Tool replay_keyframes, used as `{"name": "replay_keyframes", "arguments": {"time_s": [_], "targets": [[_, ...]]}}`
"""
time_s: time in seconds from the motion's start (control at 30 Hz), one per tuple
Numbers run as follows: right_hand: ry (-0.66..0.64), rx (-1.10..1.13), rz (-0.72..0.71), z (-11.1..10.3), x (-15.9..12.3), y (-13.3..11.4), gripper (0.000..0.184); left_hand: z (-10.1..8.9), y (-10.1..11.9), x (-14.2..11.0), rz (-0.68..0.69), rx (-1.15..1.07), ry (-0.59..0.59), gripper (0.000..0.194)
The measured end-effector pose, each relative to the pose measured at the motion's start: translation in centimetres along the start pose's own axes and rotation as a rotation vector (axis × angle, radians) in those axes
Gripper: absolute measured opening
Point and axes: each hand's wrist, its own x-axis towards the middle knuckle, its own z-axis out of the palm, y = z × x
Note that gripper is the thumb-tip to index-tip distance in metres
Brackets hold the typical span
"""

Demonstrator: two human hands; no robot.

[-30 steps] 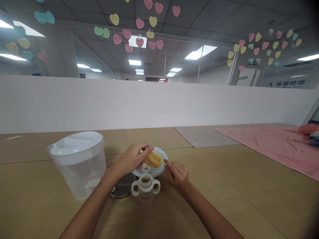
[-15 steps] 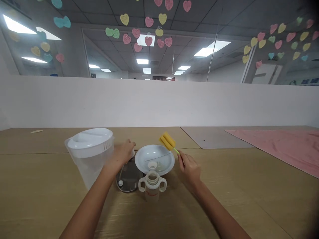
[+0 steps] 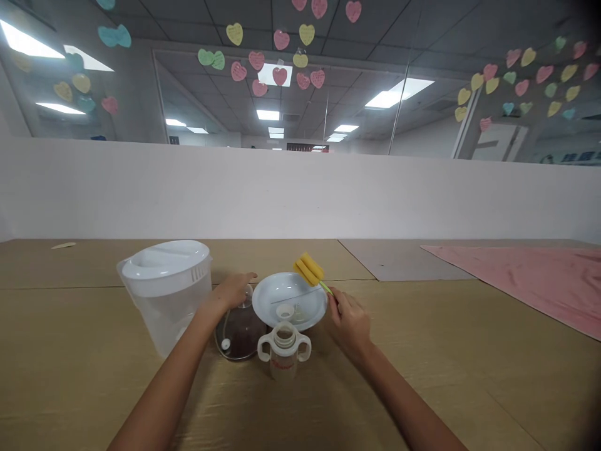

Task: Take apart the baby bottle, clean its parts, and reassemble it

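Observation:
My right hand (image 3: pixel 350 326) grips the thin green handle of a yellow sponge bottle brush (image 3: pixel 307 270), whose head sticks out above the far right rim of a white plate (image 3: pixel 277 294). My left hand (image 3: pixel 232 291) sits at the knob of a glass pot lid (image 3: pixel 239 335), touching it or just behind it. A thin wire brush and a small white ring lie on the plate. A clear baby bottle (image 3: pixel 284 351) with two white handles stands open-topped in front of the plate. Beside the lid is a lidded plastic pitcher (image 3: pixel 164 313).
Everything stands on a light wooden table (image 3: pixel 79 351) with a seam across it. A pink cloth (image 3: pixel 521 282) lies to the right, beside a grey board (image 3: pixel 399 260). A low white partition (image 3: pixel 300 194) runs behind the table.
The sponge brush has moved from over the plate to the plate's far right, now held only by my right hand. My left hand has moved left to the lid, which looks tilted.

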Motion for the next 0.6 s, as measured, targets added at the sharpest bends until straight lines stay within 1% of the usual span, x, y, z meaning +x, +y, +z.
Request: {"name": "replay_keyframes", "arguments": {"time_s": [0.13,0.33,0.4,0.47,0.5,0.53,0.6], "targets": [[-0.012,-0.004,0.014,0.0,0.0,-0.2,0.026,0.0,-0.6,0.2,-0.025,-0.005,-0.022,0.059],[-0.006,0.002,0.009,0.1,0.0,-0.2,0.024,1.6,-0.7,0.6,0.024,-0.012,-0.071,0.058],[-0.006,0.006,0.014,0.1,-0.1,-0.1,0.024,1.8,-0.6,0.6,0.025,-0.009,-0.076,0.065],[-0.017,0.009,0.022,0.2,-0.1,-0.1,0.024,1.5,-0.5,0.4,0.008,0.005,-0.069,0.074],[-0.025,0.009,0.030,0.2,-0.2,-0.1,0.023,1.2,-0.3,0.3,-0.001,0.014,-0.055,0.075],[-0.033,0.009,0.039,0.2,-0.2,-0.1,0.023,0.9,0.0,0.2,-0.002,0.021,-0.032,0.073],[-0.048,0.008,0.053,0.2,-0.2,-0.1,0.023,0.2,1.2,0.0,0.034,0.021,0.027,0.062]]}}
